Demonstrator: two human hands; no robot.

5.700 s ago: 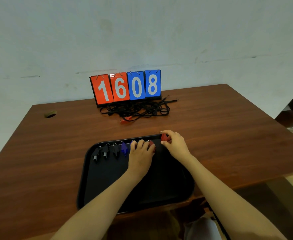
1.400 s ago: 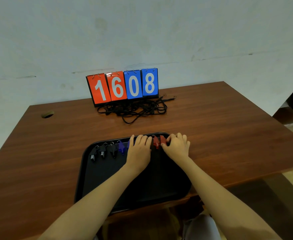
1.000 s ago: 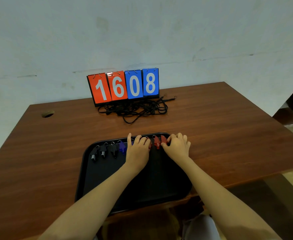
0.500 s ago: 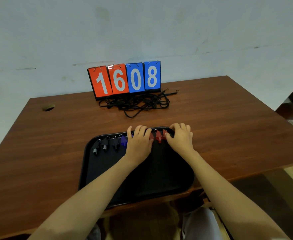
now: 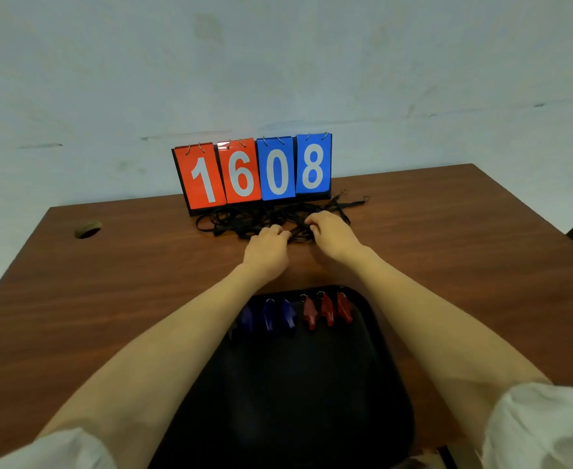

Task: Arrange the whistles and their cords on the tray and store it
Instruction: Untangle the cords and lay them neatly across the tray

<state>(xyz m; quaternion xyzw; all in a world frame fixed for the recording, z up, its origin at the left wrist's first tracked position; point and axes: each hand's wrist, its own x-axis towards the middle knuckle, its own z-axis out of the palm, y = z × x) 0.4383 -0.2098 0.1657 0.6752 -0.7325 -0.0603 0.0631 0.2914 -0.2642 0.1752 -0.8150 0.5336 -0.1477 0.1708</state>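
A black tray (image 5: 312,394) lies at the near edge of the wooden table. Along its far rim stand three red whistles (image 5: 325,309) and, to their left, blue whistles (image 5: 269,316); my left forearm hides the whistles further left. A tangled pile of black cords (image 5: 244,220) lies at the back of the table in front of the scoreboard. My left hand (image 5: 268,247) and my right hand (image 5: 330,233) both reach into the near right part of the pile, fingers curled into the cords.
A flip scoreboard (image 5: 253,172) reading 1608 stands at the back against the wall. A round cable hole (image 5: 88,229) is in the far left of the table (image 5: 447,258). The table's right edge falls off to a floor.
Both hands have left the whistle row on the tray and moved forward to the cord pile. The whistles stay lined up on the tray.
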